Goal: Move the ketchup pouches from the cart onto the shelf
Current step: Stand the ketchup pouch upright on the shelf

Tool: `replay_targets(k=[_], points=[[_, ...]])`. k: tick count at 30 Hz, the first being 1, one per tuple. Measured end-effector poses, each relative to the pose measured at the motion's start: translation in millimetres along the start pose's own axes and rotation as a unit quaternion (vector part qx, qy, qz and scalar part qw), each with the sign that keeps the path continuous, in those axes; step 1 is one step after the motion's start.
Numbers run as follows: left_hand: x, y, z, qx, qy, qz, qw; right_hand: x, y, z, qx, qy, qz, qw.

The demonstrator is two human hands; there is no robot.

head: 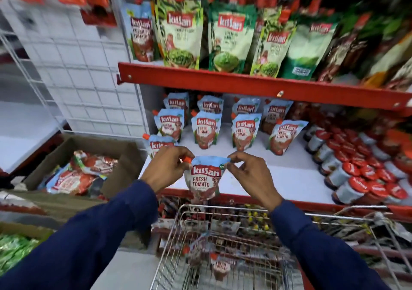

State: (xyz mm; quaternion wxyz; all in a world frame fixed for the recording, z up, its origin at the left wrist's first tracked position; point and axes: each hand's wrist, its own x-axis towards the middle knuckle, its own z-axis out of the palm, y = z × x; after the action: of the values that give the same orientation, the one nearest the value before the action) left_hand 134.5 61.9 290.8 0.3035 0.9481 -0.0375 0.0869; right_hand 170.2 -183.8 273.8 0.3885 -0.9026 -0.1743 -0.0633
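Note:
Both my hands hold one ketchup pouch (204,179) by its top corners, upright, over the front edge of the white shelf (289,178). My left hand (166,169) pinches the corner by the orange cap; my right hand (250,171) pinches the opposite corner. Several matching blue "Fresh Tomato" pouches (206,130) stand in rows further back on that shelf, and one (156,143) stands just behind my left hand. Below, the wire cart (245,245) holds more pouches (220,267) at its bottom.
Red-capped jars (356,174) fill the shelf's right side. Green chutney pouches (231,44) stand on the red-edged shelf above. A cardboard box (84,169) with loose pouches sits at the left, beside a white wire grid panel (89,67).

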Motion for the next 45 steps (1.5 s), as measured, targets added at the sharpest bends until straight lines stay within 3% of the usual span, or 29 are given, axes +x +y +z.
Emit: replay_targets(k=[9,28,34,38,40,45], points=[[70.8,-21.1,5.5,0.067,0.006,-0.051,0.996,70.2,4.7,20.0,-0.058,-0.002,0.018,0.998],[97.3,-37.5,37.5,0.014,-0.019,-0.087,0.996,94.9,32.0,44.8,-0.017,0.003,0.066,0.998],[69.8,-14.5,33.7,0.111,0.034,-0.031,0.993,69.2,35.4,48.0,-0.019,0.002,0.063,0.998],[23.5,-10.2,55.7,0.183,0.047,0.080,0.979,21.7,47.8,55.9,-0.163,-0.005,0.005,0.987],[-2.9,-12.7,81.7,0.206,0.028,0.120,0.971,-6.0,55.9,61.0,-0.231,-0.014,-0.017,0.973],[-58.3,-25.5,148.4,0.237,-0.082,0.122,0.960,-70.4,86.7,74.2,-0.307,-0.070,0.008,0.949]])
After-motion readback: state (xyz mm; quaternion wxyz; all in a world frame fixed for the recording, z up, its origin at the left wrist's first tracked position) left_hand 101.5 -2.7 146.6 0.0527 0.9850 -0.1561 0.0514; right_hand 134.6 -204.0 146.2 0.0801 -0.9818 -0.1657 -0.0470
